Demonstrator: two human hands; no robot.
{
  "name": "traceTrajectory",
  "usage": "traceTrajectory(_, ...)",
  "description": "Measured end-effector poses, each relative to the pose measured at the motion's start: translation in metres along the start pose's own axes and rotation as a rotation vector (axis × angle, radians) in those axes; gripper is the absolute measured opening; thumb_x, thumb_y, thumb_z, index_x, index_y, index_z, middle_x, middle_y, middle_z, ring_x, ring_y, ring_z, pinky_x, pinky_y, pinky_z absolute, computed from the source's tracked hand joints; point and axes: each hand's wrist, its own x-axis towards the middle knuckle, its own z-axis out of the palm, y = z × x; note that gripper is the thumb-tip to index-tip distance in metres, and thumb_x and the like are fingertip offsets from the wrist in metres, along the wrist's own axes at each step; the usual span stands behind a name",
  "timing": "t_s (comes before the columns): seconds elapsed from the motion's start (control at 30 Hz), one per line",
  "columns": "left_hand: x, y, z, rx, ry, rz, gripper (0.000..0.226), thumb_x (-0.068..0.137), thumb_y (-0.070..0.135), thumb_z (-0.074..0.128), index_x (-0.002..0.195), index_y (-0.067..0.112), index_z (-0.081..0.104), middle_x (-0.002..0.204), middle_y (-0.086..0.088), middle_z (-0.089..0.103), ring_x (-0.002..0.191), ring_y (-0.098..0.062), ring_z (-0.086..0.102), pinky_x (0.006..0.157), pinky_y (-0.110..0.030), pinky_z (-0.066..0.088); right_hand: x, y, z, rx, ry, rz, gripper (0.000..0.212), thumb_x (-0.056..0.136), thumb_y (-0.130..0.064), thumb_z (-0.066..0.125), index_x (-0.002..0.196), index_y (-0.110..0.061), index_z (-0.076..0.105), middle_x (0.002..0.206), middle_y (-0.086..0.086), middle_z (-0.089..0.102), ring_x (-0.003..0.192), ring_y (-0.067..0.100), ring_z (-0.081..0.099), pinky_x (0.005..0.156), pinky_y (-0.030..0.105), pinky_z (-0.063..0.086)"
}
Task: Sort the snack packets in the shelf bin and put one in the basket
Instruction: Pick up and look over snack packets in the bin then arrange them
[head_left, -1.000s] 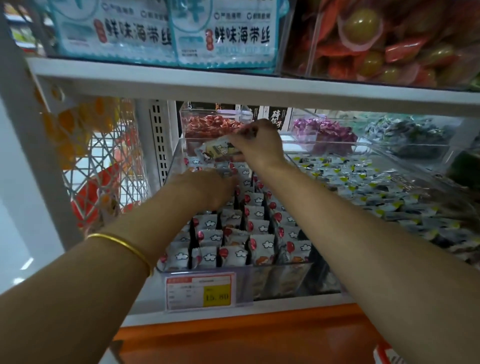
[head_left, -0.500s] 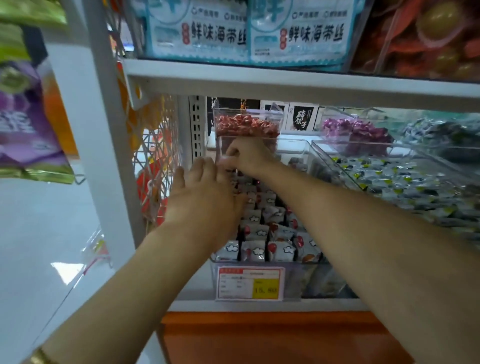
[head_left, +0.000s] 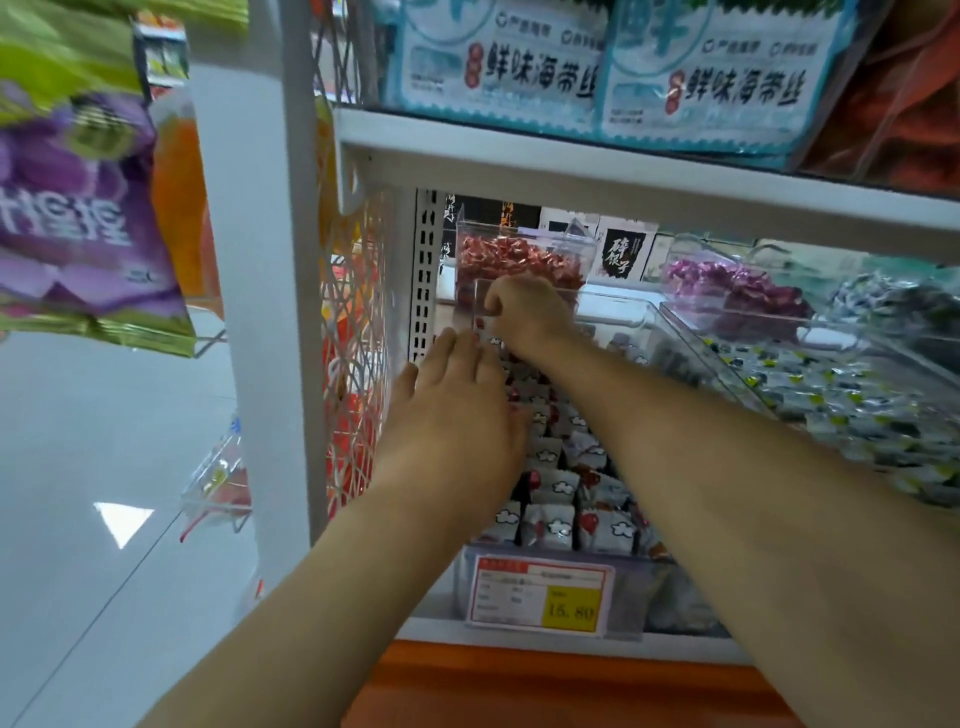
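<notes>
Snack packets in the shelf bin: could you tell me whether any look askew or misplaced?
Nothing stands out: the visible snack packets stand in tidy rows in the clear bin. The left hand and right hand hide the rows further back.

Just two bare arms here — left forearm (head_left: 322, 597) and right forearm (head_left: 753, 493) both show skin from the bottom of the view right up to the wrists. The left hand (head_left: 452, 415) and right hand (head_left: 524, 317) are bare as well, smooth backs, knuckles only faintly marked. One left fingertip (head_left: 474, 338) has a reddish tint at the end — might be nail polish, honestly too blurry to call. The right forearm fills way more of the view, looks thick and wide.
</notes>
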Motion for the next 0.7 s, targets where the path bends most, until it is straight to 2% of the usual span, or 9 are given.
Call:
traceTrajectory(0.1,0.0,0.0,0.0,-0.022,0.0,0.005,0.063,0.098,0.042,0.027,0.149,0.013,0.004,0.158,-0.004,0.0,0.144,-0.018,-0.008,0.116,-0.038,0.001,0.008,0.002,0.004,-0.005,-0.061,0.102,0.015,0.089,-0.02,0.059,0.097,-0.009,0.065,0.106,0.009,0.061,0.103,0.024,0.056,0.092,0.042,0.049)
traceTrajectory(0.23,0.0,0.0,0.001,-0.043,0.004,0.008,0.062,0.098,0.04,0.028,0.149,0.013,0.006,0.158,-0.006,0.001,0.144,-0.019,-0.007,0.116,-0.037,0.001,0.013,0.002,0.009,-0.012,-0.098,0.135,0.018,0.092,-0.016,0.054,0.099,-0.005,0.066,0.11,0.012,0.064,0.112,0.028,0.054,0.096,0.045,0.046)
traceTrajectory(0.33,0.0,0.001,0.002,-0.058,0.015,0.013,0.062,0.098,0.04,0.029,0.149,0.012,0.008,0.158,-0.007,0.003,0.144,-0.02,-0.005,0.116,-0.037,0.002,0.011,0.002,0.007,0.002,-0.083,0.128,0.017,0.091,-0.016,0.055,0.098,-0.005,0.066,0.107,0.01,0.064,0.105,0.026,0.058,0.094,0.044,0.048)
traceTrajectory(0.43,0.0,0.001,0.002,-0.069,0.021,0.014,0.061,0.098,0.041,0.029,0.149,0.012,0.01,0.158,-0.007,0.004,0.144,-0.02,-0.002,0.116,-0.036,0.004,0.006,0.001,-0.001,0.083,0.098,0.096,0.017,0.095,-0.016,0.049,0.094,-0.006,0.062,0.099,0.009,0.064,0.092,0.021,0.06,0.082,0.034,0.051)
traceTrajectory(0.5,0.001,0.001,0.003,-0.081,0.037,0.017,0.06,0.098,0.04,0.03,0.148,0.012,0.012,0.157,-0.007,0.006,0.144,-0.02,-0.001,0.116,-0.036,0.005,0.0,0.0,-0.01,0.229,0.254,0.111,0.018,0.097,-0.016,0.045,0.094,-0.004,0.058,0.095,0.01,0.063,0.083,0.018,0.059,0.07,0.028,0.047)
traceTrajectory(0.6,0.001,0.001,0.001,-0.113,0.026,0.015,0.06,0.097,0.041,0.032,0.148,0.014,0.014,0.157,-0.006,0.007,0.144,-0.021,0.0,0.116,-0.037,0.006,-0.02,0.001,-0.029,0.434,0.46,0.174,0.02,0.098,-0.015,0.044,0.1,0.001,0.054,0.099,0.012,0.062,0.083,0.018,0.057,0.068,0.021,0.042)
traceTrajectory(0.7,-0.002,0.001,-0.004,-0.097,0.013,-0.007,0.061,0.096,0.044,0.032,0.148,0.016,0.013,0.158,-0.005,0.008,0.144,-0.023,0.001,0.116,-0.043,0.006,-0.057,0.003,-0.053,0.634,0.602,0.246,0.009,0.097,-0.009,0.046,0.096,-0.003,0.053,0.086,0.002,0.056,0.074,0.014,0.052,0.059,0.007,0.036)
